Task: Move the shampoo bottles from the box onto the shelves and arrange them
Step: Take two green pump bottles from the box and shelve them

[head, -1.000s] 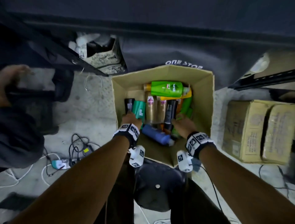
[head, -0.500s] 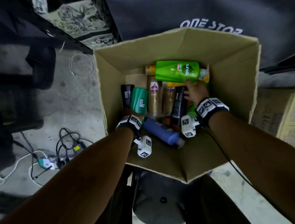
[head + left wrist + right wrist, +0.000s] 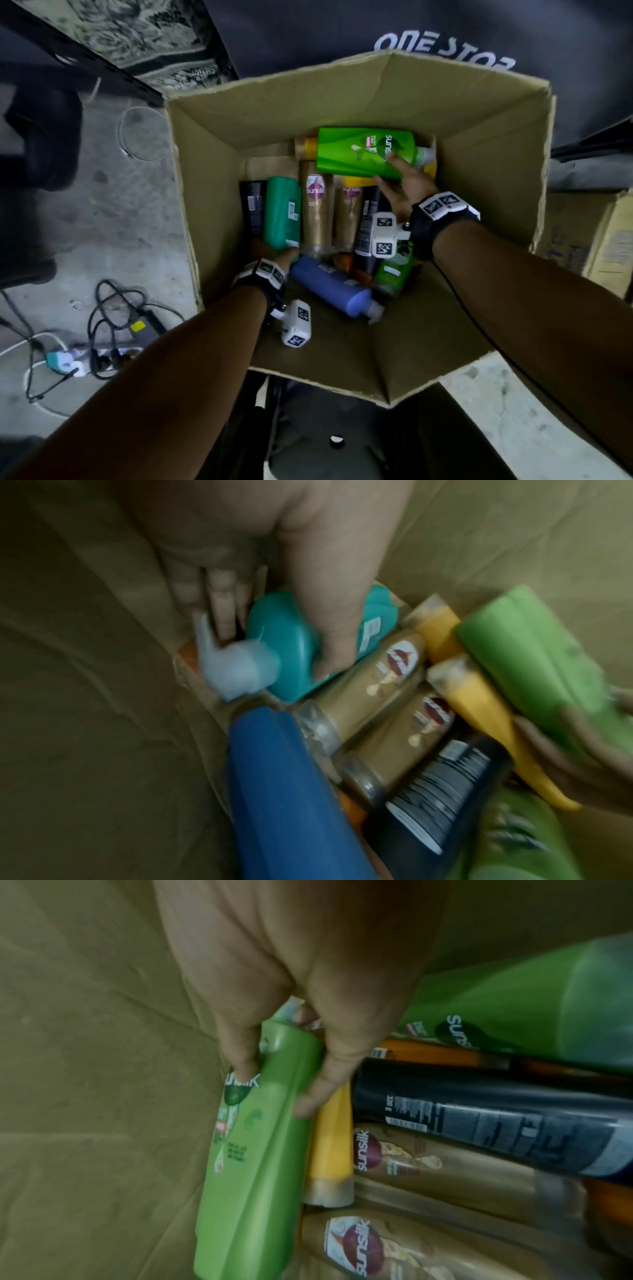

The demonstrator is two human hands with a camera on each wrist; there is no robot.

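An open cardboard box (image 3: 219, 164) on the floor holds several shampoo bottles lying flat. My left hand (image 3: 284, 258) grips the teal bottle (image 3: 282, 212) near its white cap; in the left wrist view the thumb and fingers wrap the teal bottle (image 3: 294, 647). My right hand (image 3: 400, 185) holds the big green bottle (image 3: 356, 152) at the box's far side; in the right wrist view thumb and fingers pinch the green bottle (image 3: 253, 1150). Two gold bottles (image 3: 317, 209), a black bottle (image 3: 368, 222) and a blue bottle (image 3: 329, 291) lie between the hands.
A dark banner (image 3: 445, 51) hangs behind the box. Cables and a power strip (image 3: 113, 353) lie on the concrete floor at left. Another carton (image 3: 582, 233) stands at right. A black shelf rail (image 3: 78, 68) crosses the upper left.
The view has closed in on the box. My right hand moved from the box's near side to the far green bottle and took hold of it. My left hand stayed on the teal bottle.
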